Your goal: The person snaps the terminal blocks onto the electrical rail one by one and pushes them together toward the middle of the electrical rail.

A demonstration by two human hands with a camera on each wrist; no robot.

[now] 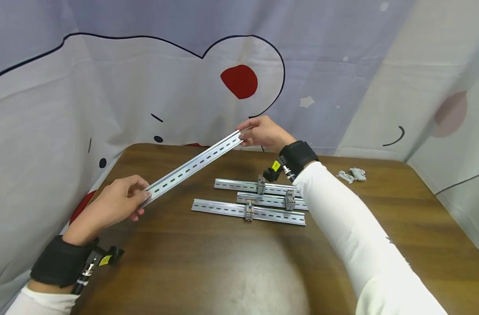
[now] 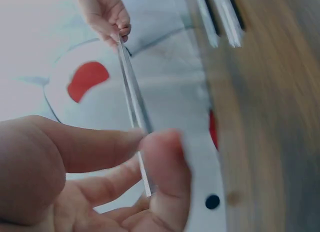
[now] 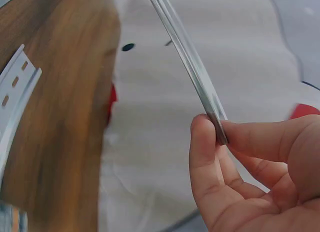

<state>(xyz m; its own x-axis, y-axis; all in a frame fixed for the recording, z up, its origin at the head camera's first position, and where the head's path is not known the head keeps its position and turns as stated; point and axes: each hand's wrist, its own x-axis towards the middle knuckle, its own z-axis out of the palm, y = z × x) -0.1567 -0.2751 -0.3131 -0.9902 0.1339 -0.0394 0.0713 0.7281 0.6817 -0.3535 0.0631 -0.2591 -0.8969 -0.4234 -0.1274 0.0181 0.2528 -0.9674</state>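
A slotted metal DIN rail (image 1: 196,164) is held up at a slant above the table's left half, its right end higher. My left hand (image 1: 119,201) pinches the lower end between thumb and fingers; the left wrist view shows this hand (image 2: 100,177) close up. At the upper end, my right hand (image 1: 264,133) pinches the rail by its tip. The right wrist view shows the rail's narrow edge (image 3: 192,67) between thumb and forefinger. Below on the table lie three more rails, the nearest rail (image 1: 219,207) among them, each bearing a small grey clip-on block (image 1: 249,210).
Behind my right forearm, small pale grey pieces (image 1: 351,175) lie at the table's back right. The brown wooden table (image 1: 208,262) runs back to a printed curtain (image 1: 176,87). My right sleeve covers the right ends of the two farther rails.
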